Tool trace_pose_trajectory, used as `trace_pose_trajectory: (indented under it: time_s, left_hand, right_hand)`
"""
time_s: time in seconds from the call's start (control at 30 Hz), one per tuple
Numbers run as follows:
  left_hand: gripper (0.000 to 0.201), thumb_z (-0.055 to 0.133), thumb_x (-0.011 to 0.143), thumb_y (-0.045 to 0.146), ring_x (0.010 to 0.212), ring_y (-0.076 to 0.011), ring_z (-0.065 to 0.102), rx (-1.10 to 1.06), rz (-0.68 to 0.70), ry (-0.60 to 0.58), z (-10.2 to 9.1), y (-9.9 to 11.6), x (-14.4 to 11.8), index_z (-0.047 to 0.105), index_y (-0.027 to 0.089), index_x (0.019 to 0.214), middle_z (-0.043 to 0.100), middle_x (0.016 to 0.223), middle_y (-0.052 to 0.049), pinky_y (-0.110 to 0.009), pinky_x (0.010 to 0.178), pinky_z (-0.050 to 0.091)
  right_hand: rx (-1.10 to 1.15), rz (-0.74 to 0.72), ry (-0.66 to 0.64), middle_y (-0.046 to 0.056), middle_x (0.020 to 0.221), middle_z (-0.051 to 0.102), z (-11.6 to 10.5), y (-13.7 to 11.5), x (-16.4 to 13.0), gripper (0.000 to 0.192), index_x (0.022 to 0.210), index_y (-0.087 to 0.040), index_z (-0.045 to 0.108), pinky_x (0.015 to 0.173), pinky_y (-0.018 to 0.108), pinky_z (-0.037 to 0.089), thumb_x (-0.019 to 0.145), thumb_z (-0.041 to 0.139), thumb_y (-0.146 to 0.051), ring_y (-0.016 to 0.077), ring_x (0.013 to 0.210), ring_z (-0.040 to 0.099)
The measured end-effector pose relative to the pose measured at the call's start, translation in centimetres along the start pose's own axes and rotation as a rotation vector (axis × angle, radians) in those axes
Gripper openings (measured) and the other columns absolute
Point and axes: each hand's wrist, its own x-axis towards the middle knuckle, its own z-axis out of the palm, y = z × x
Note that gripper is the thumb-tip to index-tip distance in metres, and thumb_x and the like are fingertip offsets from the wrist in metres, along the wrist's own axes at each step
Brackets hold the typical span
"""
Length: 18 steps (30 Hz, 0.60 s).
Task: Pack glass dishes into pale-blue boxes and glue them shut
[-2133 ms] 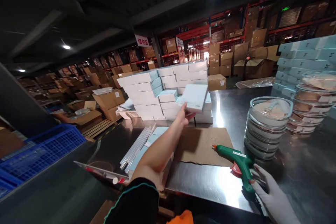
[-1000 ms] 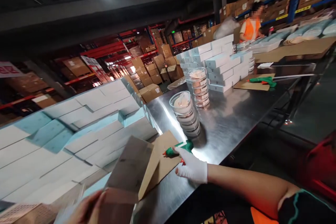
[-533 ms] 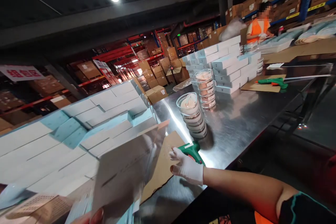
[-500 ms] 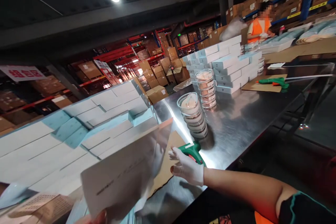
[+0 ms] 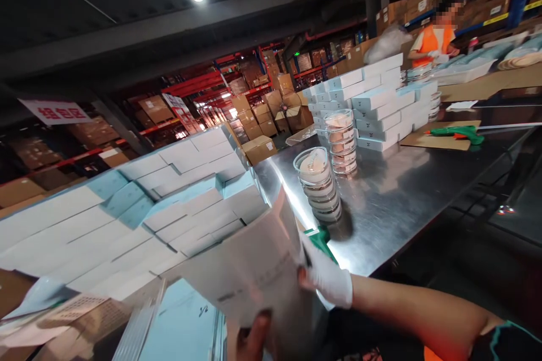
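Observation:
A thin white printed sheet point(image 5: 249, 271), slightly bowed, is held up in front of me. My left hand point(image 5: 256, 335) grips its lower edge, thumb on the near face, with the other fingers hidden behind it. My right hand point(image 5: 328, 279), in a white glove with bare fingertips, has its thumb on the sheet's right edge; its remaining fingers are behind. Just beyond the right hand a green glue gun point(image 5: 324, 241) lies on the table, partly covered by the hand and sheet. Light blue flat pieces point(image 5: 182, 321) are stacked to the left of my left hand.
White boxes point(image 5: 203, 197) form a long stack at left. Two stacks of clear round containers point(image 5: 317, 183) stand on the metal table point(image 5: 389, 197). Farther back are more boxes point(image 5: 376, 113) and another green glue gun point(image 5: 459, 133) on cardboard. A person point(image 5: 436, 39) in an orange vest stands beyond.
The sheet has moved right and bent upward. My right hand, earlier open beside the glue gun, now holds the sheet's right edge. More of my left hand and the light blue pieces shows.

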Motion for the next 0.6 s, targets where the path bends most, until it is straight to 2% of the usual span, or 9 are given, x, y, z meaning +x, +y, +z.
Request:
trace_pose_trajectory:
  time_s: [0.07,0.13,0.2,0.27,0.33,0.43,0.53,0.6]
  left_hand:
    - [0.054,0.079,0.073,0.077,0.087,-0.0401,0.081,-0.058,-0.062,0.053,0.5,0.3,0.3,0.085,0.025,0.081,0.085,0.084,-0.01,-0.047,0.073,0.069]
    - [0.059,0.081,0.07,0.079,0.082,-0.0394,0.081,-0.105,-0.084,0.025,0.6,0.8,0.6,0.085,0.021,0.078,0.085,0.082,-0.013,-0.045,0.071,0.068]
    - [0.062,0.083,0.069,0.08,0.078,-0.0384,0.081,-0.133,-0.065,-0.051,0.2,1.5,1.1,0.085,0.019,0.079,0.084,0.079,-0.012,-0.044,0.067,0.067]
    - [0.056,0.081,0.076,0.076,0.076,-0.0358,0.08,-0.108,0.014,-0.108,-0.5,2.4,1.5,0.086,0.02,0.079,0.084,0.078,-0.01,-0.042,0.066,0.067]
    - [0.045,0.077,0.087,0.066,0.074,-0.0316,0.078,-0.034,0.178,-0.198,-1.4,3.4,1.8,0.087,0.023,0.079,0.083,0.076,-0.007,-0.039,0.069,0.066]
    - [0.034,0.068,0.102,0.049,0.066,-0.0241,0.074,0.08,0.559,-0.41,-2.9,4.6,2.3,0.087,0.026,0.087,0.081,0.075,-0.005,-0.032,0.065,0.062]
    - [0.027,0.058,0.11,0.035,0.064,-0.0176,0.07,0.147,0.908,-0.479,-4.4,4.6,3.2,0.083,0.025,0.109,0.079,0.079,-0.003,-0.025,0.059,0.055]
    - [0.027,0.054,0.112,0.032,0.066,-0.0165,0.069,0.184,1.028,-0.456,-5.6,3.8,3.9,0.079,0.024,0.122,0.079,0.082,-0.004,-0.024,0.059,0.054]
  right_hand:
    - [-0.032,0.009,0.092,0.021,0.15,0.067,-1.3,-0.2,0.9,0.109,0.162,-0.018,0.051,0.121,0.055,0.049,0.082,0.07,-0.089,0.0381,0.139,0.065]
    - [-0.212,-0.052,0.253,0.02,0.15,0.067,-2.9,-0.9,1.3,0.086,0.159,-0.019,0.054,0.121,0.056,0.05,0.091,0.07,-0.07,0.0361,0.138,0.066]
    - [-0.498,-0.253,0.401,0.017,0.146,0.07,-4.3,-2.1,1.1,0.056,0.148,-0.023,0.064,0.118,0.056,0.052,0.097,0.068,-0.048,0.0331,0.133,0.068]
    - [-0.763,-0.525,0.459,0.012,0.135,0.075,-5.2,-3.6,0.6,0.037,0.135,-0.028,0.071,0.111,0.052,0.056,0.099,0.064,-0.029,0.0301,0.124,0.072]
    - [-0.887,-0.745,0.415,0.01,0.122,0.078,-5.6,-5.1,0.2,0.04,0.134,-0.029,0.07,0.101,0.048,0.06,0.097,0.061,-0.016,0.0276,0.113,0.074]
    - [-0.835,-0.904,0.333,0.009,0.116,0.077,-5.5,-6.8,0.0,0.044,0.136,-0.028,0.067,0.094,0.043,0.061,0.098,0.058,-0.01,0.0252,0.106,0.073]
    - [-0.68,-0.874,0.233,0.008,0.104,0.076,-5.4,-7.4,-0.2,0.026,0.121,-0.026,0.073,0.086,0.04,0.062,0.104,0.056,-0.015,0.0236,0.099,0.073]
    - [-0.585,-0.797,0.134,0.008,0.098,0.077,-5.4,-7.4,-0.6,0.023,0.111,-0.024,0.075,0.083,0.038,0.062,0.11,0.053,-0.022,0.0228,0.095,0.074]
